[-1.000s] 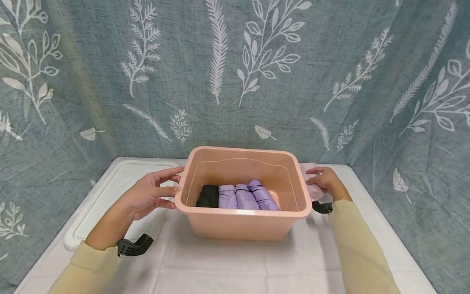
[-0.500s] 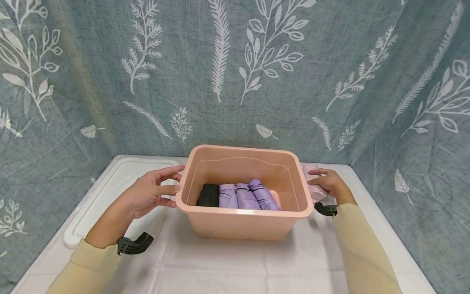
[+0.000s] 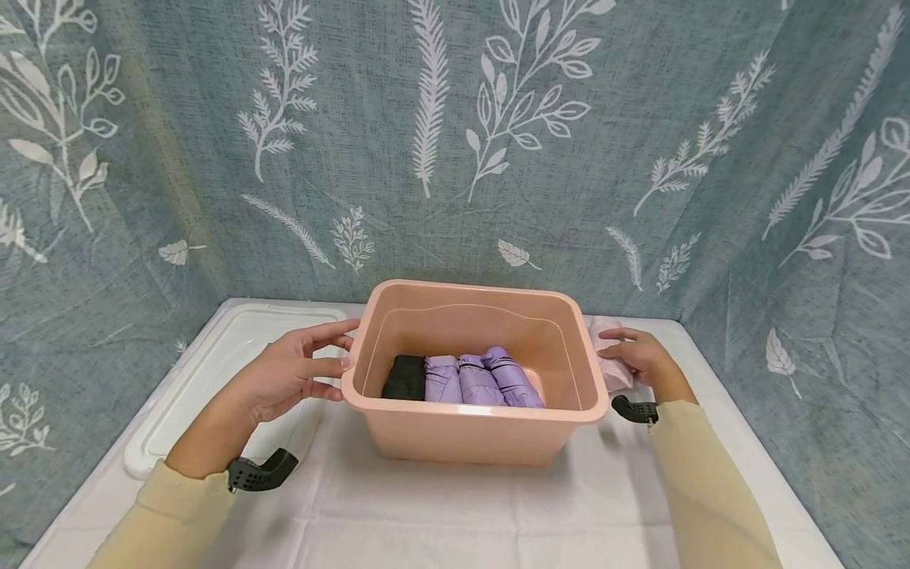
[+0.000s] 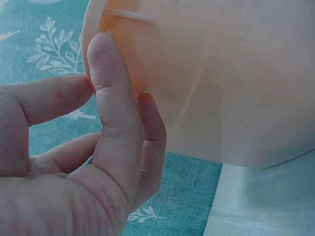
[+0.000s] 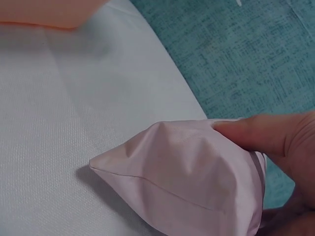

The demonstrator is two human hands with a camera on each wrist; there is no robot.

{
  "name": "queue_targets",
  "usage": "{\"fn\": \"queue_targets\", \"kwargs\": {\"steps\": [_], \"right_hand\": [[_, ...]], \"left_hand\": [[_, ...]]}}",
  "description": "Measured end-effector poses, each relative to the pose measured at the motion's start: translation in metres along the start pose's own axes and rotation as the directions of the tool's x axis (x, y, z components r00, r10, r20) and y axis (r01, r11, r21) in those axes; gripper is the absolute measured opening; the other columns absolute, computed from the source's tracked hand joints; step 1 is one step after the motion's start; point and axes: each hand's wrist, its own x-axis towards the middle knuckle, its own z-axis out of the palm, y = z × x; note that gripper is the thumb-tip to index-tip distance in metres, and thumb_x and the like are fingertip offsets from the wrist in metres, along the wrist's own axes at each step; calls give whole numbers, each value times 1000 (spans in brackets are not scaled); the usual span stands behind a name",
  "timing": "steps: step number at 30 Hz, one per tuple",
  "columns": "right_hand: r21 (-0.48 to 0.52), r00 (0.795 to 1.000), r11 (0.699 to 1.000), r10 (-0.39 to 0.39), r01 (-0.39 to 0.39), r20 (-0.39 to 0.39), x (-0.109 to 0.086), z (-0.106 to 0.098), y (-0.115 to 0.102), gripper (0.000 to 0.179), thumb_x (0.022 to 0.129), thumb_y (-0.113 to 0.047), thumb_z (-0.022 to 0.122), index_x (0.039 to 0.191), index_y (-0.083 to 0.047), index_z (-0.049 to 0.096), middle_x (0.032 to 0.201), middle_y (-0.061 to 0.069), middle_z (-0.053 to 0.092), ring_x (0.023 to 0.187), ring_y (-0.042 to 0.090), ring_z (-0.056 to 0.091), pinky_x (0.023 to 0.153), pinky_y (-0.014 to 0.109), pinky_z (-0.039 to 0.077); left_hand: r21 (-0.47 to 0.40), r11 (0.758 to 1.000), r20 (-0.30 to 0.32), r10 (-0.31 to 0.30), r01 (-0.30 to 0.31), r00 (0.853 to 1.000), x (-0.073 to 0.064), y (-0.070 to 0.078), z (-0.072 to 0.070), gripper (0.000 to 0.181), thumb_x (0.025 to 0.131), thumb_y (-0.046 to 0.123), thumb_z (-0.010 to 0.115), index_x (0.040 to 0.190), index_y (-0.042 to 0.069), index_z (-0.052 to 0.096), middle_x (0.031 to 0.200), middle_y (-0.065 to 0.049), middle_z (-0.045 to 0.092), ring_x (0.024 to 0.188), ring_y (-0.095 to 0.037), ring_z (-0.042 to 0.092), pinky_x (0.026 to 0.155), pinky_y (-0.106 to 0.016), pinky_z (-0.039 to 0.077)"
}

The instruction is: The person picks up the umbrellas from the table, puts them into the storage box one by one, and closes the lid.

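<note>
A peach plastic bin (image 3: 462, 436) stands on the white-covered table. In it, a black rolled bundle (image 3: 405, 378) and several purple rolled bundles, among them a purple bundle (image 3: 510, 378) leaning at the right end, lie side by side. My left hand (image 3: 295, 371) holds the bin's left rim, thumb and fingers bent about it in the left wrist view. To the right of the bin, my right hand (image 3: 640, 357) grips a pale pink fabric pouch (image 5: 182, 172) with a pointed, seamed corner, thumb on top. The bin's rim partly hides this pouch in the head view.
A white lid-like tray (image 3: 152, 431) lies flat on the table at the left, partly under my left forearm. Grey-green curtains (image 3: 398, 237) with white leaf prints enclose the back and sides. Bare tablecloth (image 3: 419, 514) shows in front of the bin.
My right hand has shifted slightly right and toward me, with the pink pouch still in its grip. The left hand and the bin stay in place.
</note>
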Motion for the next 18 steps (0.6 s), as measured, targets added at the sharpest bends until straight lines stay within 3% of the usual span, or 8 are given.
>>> {"fn": "queue_targets", "kwargs": {"steps": [9,18], "right_hand": [[25,999,1000,-15,14,29,-4,-2,3,62,96,-12,68,154,-5,44,154,27,41,92,16,65,75,32,61],[59,998,997,-47,44,45,-15,-7,4,68,95,-17,71,156,-7,42,147,27,46,89,14,68,77,32,63]], "left_hand": [[-4,1000,9,-1,1,1000,-1,3,1,76,97,7,69,162,7,30,126,-5,47,84,-13,70,72,-33,65],[9,1000,8,-5,5,1000,-2,3,-1,76,97,7,70,162,7,30,125,-6,47,85,-14,70,74,-34,65]]}}
